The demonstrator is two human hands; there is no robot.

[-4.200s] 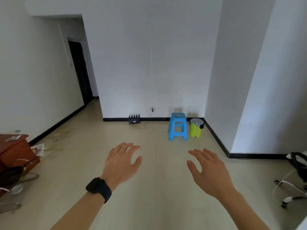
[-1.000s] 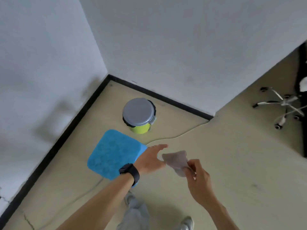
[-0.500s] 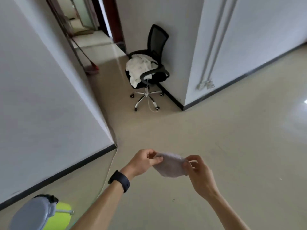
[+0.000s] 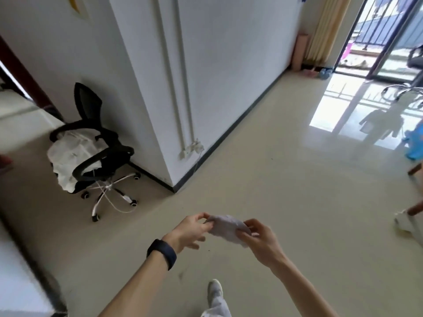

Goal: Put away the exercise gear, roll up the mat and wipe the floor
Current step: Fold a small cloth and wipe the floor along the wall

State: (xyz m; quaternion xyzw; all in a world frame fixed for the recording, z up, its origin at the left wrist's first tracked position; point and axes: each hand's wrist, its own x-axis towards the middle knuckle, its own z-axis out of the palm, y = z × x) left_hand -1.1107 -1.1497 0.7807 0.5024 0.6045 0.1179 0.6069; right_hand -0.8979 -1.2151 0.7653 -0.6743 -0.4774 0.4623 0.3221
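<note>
Pinching the small grey cloth (image 4: 225,226) by opposite edges, left hand (image 4: 191,228) and right hand (image 4: 262,240) hold it spread between them above the floor (image 4: 297,202). Fingertip grips look thin: a sharp tug could slip one edge free and drop it before wiping starts.

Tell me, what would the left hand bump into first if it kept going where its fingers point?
Probably the right hand. The left hand pinches the cloth, its fingers point across it, and the right hand pinches the far edge, though depth is unclear.
</note>
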